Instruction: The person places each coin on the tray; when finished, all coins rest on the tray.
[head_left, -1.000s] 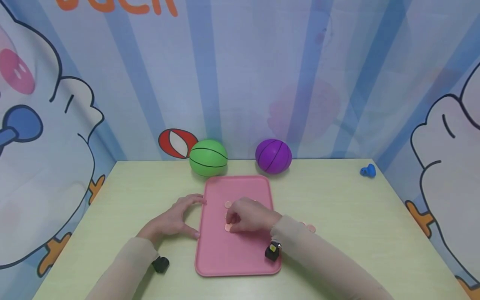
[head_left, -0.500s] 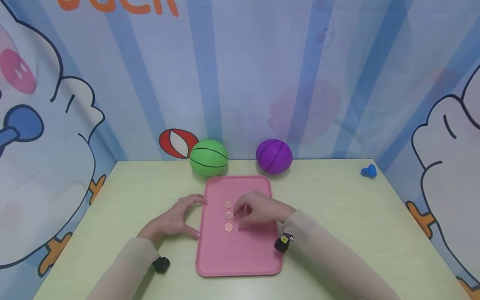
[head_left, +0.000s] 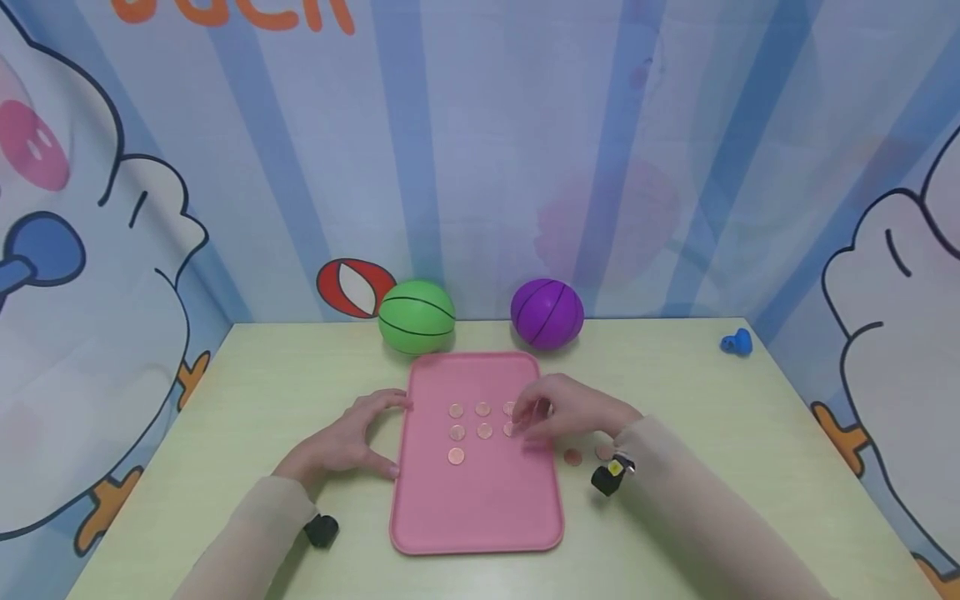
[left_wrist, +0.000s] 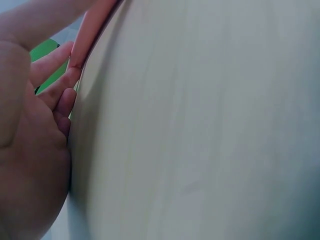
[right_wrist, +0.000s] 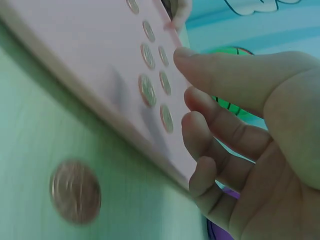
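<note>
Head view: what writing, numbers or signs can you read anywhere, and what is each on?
Backdrop curtain: orange letters at the top edge, cut off by the frame; only their lower halves show, not readable.
Coins on the pink tray: faces too small to read.
Loose coin on the table, right wrist view: blurred, nothing legible.
Green ball and purple ball: black lines only, no text.
</note>
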